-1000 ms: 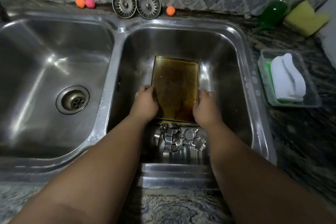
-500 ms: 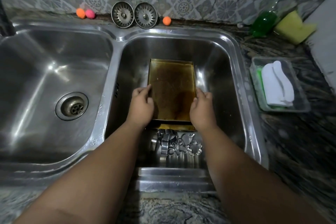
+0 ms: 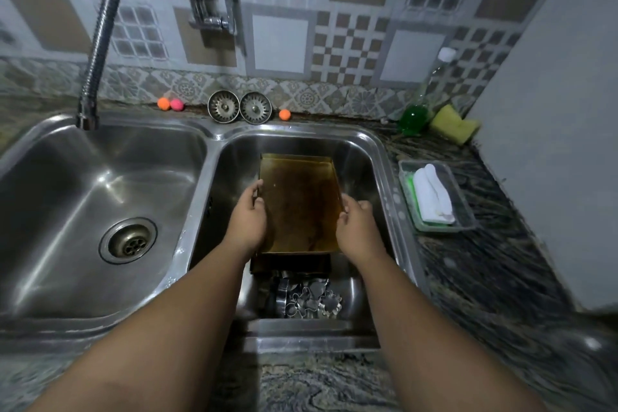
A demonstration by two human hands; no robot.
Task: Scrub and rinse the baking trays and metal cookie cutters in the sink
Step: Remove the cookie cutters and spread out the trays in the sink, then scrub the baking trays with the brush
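Note:
A greasy brown baking tray (image 3: 301,201) is held in the right basin of the steel sink (image 3: 384,157). My left hand (image 3: 249,214) grips its left rim and my right hand (image 3: 356,222) grips its right rim. Under its near end a second dark tray (image 3: 291,263) shows as a thin edge. Several metal cookie cutters (image 3: 309,299) lie in a heap on the basin floor, nearer to me than the trays.
The left basin has a drain (image 3: 128,241), and a flexible tap hose (image 3: 97,43) hangs over it. Two strainers (image 3: 239,107) lean on the back ledge. A green soap bottle (image 3: 414,114), yellow sponge (image 3: 453,124) and a tub with a white cloth (image 3: 434,197) sit right.
Both hands have lifted the top tray, so the second tray's edge shows beneath it. My head has tilted up, bringing the tap and wall tiles into view.

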